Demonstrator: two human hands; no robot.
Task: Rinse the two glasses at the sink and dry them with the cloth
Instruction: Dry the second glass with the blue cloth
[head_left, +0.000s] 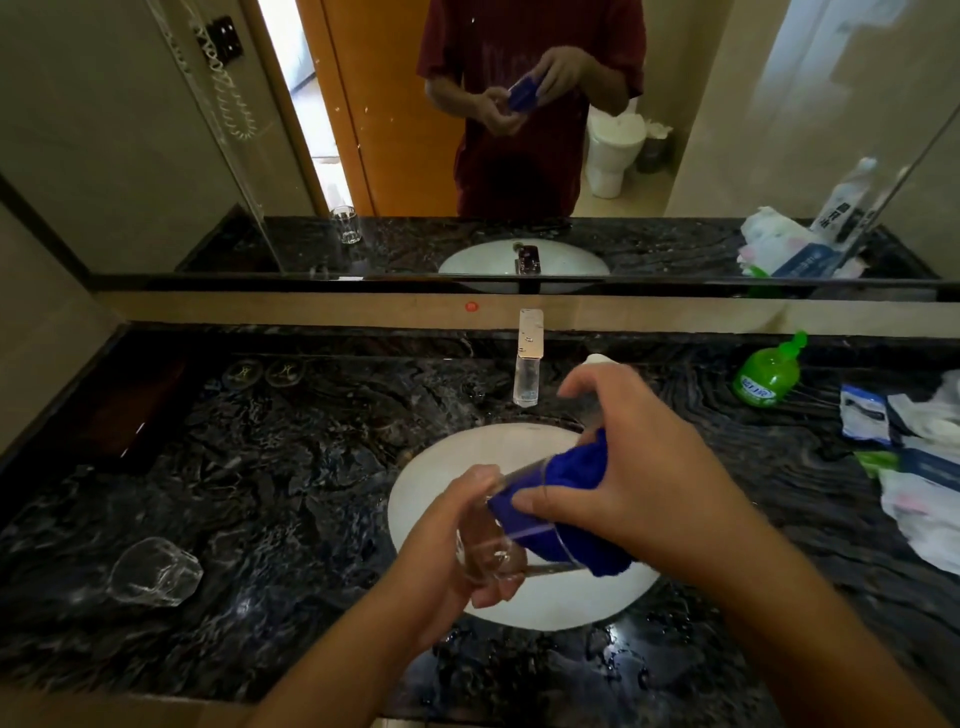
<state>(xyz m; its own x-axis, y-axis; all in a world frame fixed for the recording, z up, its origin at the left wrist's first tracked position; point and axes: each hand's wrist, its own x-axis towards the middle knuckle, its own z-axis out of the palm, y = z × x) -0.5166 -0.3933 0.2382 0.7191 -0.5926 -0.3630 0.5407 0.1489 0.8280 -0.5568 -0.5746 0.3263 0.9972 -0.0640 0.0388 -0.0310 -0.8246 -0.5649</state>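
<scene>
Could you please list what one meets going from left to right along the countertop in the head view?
Glass lying on its side → left hand holding the second glass → blue cloth → right hand → green soap bottle → plastic packets.

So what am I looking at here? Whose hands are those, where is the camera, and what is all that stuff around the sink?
There is no machine: a person wears a wide-angle camera on the head, looking forward and down, so you see their own two hands. The left hand holds a clear glass over the white sink. The right hand pushes a blue cloth into it to dry it. A second glass sits on the dark marble counter to the left. Behind the sink stands the tap; to the right are a green soap bottle and some packets. The mirror above reflects the same person.
</scene>
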